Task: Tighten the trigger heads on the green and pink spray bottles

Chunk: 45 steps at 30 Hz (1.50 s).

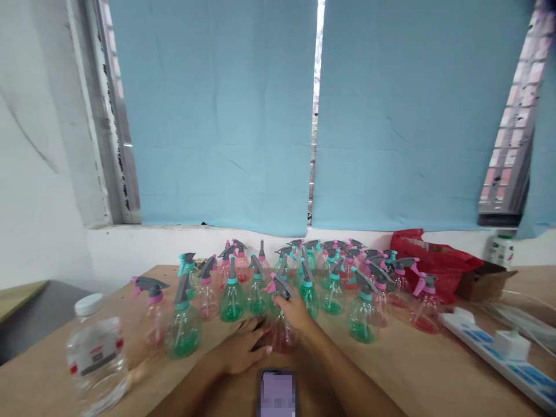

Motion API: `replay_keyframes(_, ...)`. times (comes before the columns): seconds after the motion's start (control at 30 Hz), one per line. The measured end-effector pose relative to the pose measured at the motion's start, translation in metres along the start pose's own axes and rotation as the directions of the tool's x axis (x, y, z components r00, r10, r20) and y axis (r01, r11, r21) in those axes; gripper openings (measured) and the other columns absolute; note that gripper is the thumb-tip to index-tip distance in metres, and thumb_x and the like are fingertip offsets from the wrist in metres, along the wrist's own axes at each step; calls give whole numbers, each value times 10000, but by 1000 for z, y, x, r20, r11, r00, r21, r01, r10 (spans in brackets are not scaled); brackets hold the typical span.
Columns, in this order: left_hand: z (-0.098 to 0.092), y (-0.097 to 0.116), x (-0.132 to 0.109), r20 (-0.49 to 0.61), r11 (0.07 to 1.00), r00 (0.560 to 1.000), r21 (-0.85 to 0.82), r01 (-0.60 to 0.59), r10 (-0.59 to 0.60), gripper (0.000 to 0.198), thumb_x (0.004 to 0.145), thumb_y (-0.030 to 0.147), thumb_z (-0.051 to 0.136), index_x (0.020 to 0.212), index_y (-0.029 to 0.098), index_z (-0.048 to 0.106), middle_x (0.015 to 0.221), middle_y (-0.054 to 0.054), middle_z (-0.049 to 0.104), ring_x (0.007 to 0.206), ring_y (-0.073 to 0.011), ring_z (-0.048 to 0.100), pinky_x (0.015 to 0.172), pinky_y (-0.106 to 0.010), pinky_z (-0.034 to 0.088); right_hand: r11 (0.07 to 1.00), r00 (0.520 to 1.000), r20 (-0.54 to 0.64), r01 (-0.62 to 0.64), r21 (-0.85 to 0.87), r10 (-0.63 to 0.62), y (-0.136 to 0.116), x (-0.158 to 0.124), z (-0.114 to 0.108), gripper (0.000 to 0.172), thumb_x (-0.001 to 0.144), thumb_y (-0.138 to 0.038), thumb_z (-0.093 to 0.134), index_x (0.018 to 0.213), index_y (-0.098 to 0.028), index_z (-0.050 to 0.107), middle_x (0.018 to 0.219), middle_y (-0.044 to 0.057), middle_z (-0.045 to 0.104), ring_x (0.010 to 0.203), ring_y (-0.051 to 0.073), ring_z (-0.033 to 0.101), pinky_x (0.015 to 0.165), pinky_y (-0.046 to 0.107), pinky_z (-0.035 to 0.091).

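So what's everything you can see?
Trigger spray bottles: over twenty, pink or green, across table
Water bottle: one, clear, front left
Phone: one, purplish screen, front centre
Power strip: one, white, right
Plug adapter: one, white, on strip
Plastic bag: one, red, back right
Cardboard box: one, brown, beside bag
Jar: one, white and green, back right
Curtains: three, blue, behind
Table: one, brown, underneath
Right hand: one, gripping pink sprayer
Left hand: one, beside that sprayer

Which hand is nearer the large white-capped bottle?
Left. The left hand is right of the white-capped bottle, by the base of a pink sprayer; the right hand, at that sprayer's head, is farther right.
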<state>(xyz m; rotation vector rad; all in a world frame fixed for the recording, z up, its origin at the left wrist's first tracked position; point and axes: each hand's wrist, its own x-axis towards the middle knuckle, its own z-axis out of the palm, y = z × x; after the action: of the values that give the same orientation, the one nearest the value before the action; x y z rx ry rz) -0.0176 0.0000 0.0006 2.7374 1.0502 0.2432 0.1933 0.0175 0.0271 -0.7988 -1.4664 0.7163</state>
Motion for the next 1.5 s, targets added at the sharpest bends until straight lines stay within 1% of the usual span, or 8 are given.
replay_keyframes(0.17, -1, 1, 0, -2, 1000, 1000, 8, -16, 16, 692, 1002, 665, 427, 1544, 236, 460, 1591, -155, 409, 1458, -379, 368, 1200, -546, 289, 997, 998, -14, -62, 38, 62, -2, 1, 2, 198, 744, -284, 609, 885, -232, 739, 812, 20, 702, 651, 165, 554, 641, 288, 480)
replay_keyframes(0.4, -4, 5, -1, 29, 1000, 999, 17, 19, -19, 709, 1000, 686, 405, 1560, 253, 430, 1617, -146, 368, 1481, -388, 327, 1211, -552, 259, 989, 994, -49, -95, 114, 101, 3, 1, 4, 80, 714, -285, 645, 753, -228, 686, 684, 1, 624, 616, 164, 536, 626, 290, 458)
replay_keyframes(0.6, 1, -1, 0, 6, 1000, 1000, -12, -2, 2, 697, 997, 683, 423, 1550, 259, 445, 1614, -151, 371, 1475, -392, 336, 1202, -567, 265, 998, 1000, 6, -28, 59, 28, 3, 0, 1, 193, 789, -299, 613, 912, -237, 749, 867, 30, 704, 700, 173, 560, 684, 299, 477)
replay_keyframes(0.77, 1, -1, 1, 10, 1000, 1000, 0, 1, -1, 699, 997, 678, 427, 1545, 245, 457, 1610, -157, 375, 1475, -392, 334, 1205, -562, 264, 999, 1000, -3, -24, 29, 25, 1, -1, 0, 262, 738, -238, 583, 939, -235, 752, 825, 18, 691, 689, 169, 556, 687, 289, 472)
replay_keyframes(0.83, 0, 0, 0, 14, 1000, 1000, 2, 4, -4, 698, 1000, 672, 428, 1552, 245, 445, 1618, -156, 363, 1481, -390, 325, 1210, -560, 256, 999, 999, -14, -34, 29, 35, -2, -1, 0, 260, 710, -220, 569, 898, -230, 748, 768, 6, 668, 653, 159, 533, 660, 277, 455)
replay_keyframes(1.03, -3, 4, 0, 34, 1000, 999, 14, 6, -6, 724, 1002, 695, 396, 1571, 248, 407, 1624, -155, 351, 1493, -377, 309, 1211, -559, 252, 986, 998, -26, -45, 161, 50, -5, 0, 2, 119, 668, -201, 560, 712, -207, 670, 652, -19, 625, 607, 140, 524, 608, 250, 412)
replay_keyframes(1.33, -3, 3, 0, 31, 1000, 999, 9, 19, -19, 725, 997, 696, 404, 1545, 223, 456, 1608, -176, 371, 1481, -389, 326, 1200, -568, 267, 997, 999, -40, 9, 71, -7, 5, -1, 2, 265, 745, -188, 590, 931, -232, 774, 828, -1, 705, 680, 147, 561, 677, 263, 449)
replay_keyframes(1.5, -3, 3, 0, 41, 1000, 999, 13, 14, -15, 727, 1003, 688, 396, 1556, 218, 438, 1614, -172, 362, 1487, -391, 311, 1208, -564, 254, 998, 999, -35, -21, 64, 23, 7, 0, 2, 230, 746, -203, 594, 901, -221, 763, 718, -16, 648, 623, 137, 515, 623, 252, 425)
